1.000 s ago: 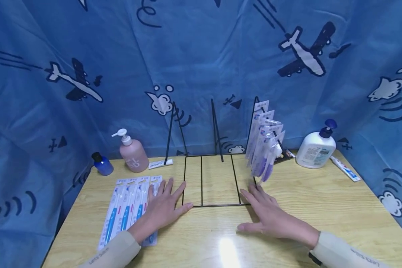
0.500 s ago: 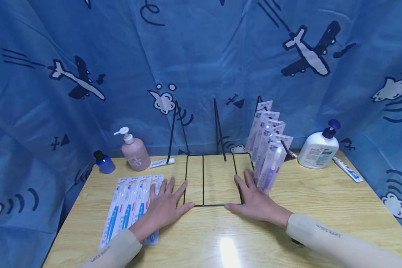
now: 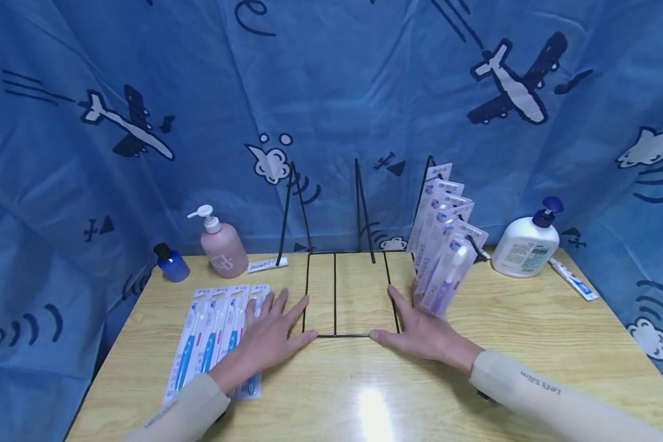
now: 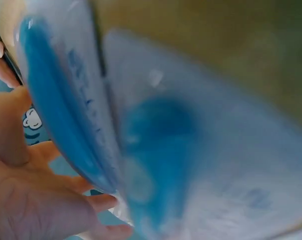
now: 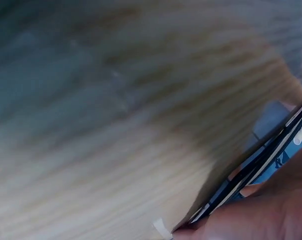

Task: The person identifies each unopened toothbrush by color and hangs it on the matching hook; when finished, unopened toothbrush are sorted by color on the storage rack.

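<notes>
Both hands flat on the counter (image 3: pixel 503 319), fingers spread: left hand (image 3: pixel 267 337) and right hand (image 3: pixel 422 331) either side of the wire rack (image 3: pixel 349 294), left over blue toothbrush packs (image 3: pixel 210 337).

We see a blue curtain (image 3: pixel 331 92) printed with airplanes and clouds wrapping the space from nine through twelve to three o'clock. Below it lies a light wood-grain table (image 3: pixel 530 344), with a bright glare of overhead light at six o'clock.
</notes>
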A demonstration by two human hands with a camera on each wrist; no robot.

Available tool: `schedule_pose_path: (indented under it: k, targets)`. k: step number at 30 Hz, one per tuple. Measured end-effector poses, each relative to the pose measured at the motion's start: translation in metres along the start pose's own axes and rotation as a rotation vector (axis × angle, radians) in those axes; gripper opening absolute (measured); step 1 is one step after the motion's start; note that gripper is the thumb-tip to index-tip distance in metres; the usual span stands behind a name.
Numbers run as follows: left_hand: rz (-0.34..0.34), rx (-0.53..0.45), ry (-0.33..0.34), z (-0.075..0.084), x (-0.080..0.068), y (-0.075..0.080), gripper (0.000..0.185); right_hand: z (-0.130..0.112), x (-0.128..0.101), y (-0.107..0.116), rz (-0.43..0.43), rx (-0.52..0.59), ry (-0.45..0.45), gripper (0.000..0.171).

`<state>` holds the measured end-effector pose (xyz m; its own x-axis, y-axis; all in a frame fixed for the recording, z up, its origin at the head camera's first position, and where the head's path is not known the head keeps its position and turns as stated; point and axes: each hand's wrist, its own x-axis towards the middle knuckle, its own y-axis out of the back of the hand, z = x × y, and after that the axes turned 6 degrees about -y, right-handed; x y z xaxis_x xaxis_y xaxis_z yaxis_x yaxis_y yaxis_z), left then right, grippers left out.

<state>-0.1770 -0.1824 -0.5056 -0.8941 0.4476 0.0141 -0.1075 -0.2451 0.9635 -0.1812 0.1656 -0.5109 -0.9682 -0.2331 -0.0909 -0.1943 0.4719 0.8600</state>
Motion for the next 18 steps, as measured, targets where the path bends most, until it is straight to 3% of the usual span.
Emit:
schedule_pose_path:
  k: [6,11,15,18]
  targets:
    - [0.141,-0.060,-0.042,-0.011,-0.021,0.004,0.071,0.000,-0.001,0.001,-0.027,0.014,-0.024,0.116]
    - [0.244,-0.104,-0.024,-0.027,-0.047,0.016,0.068,-0.002,0.000,0.003,0.028,-0.050,-0.013,0.113]
    - [0.268,-0.098,0.102,-0.046,-0.075,0.033,0.073,-0.002,0.001,0.004,0.063,-0.062,0.009,0.109]
    - [0.225,-0.122,0.262,-0.063,-0.093,0.041,0.081,-0.001,-0.001,0.005,0.061,-0.059,0.016,0.108]
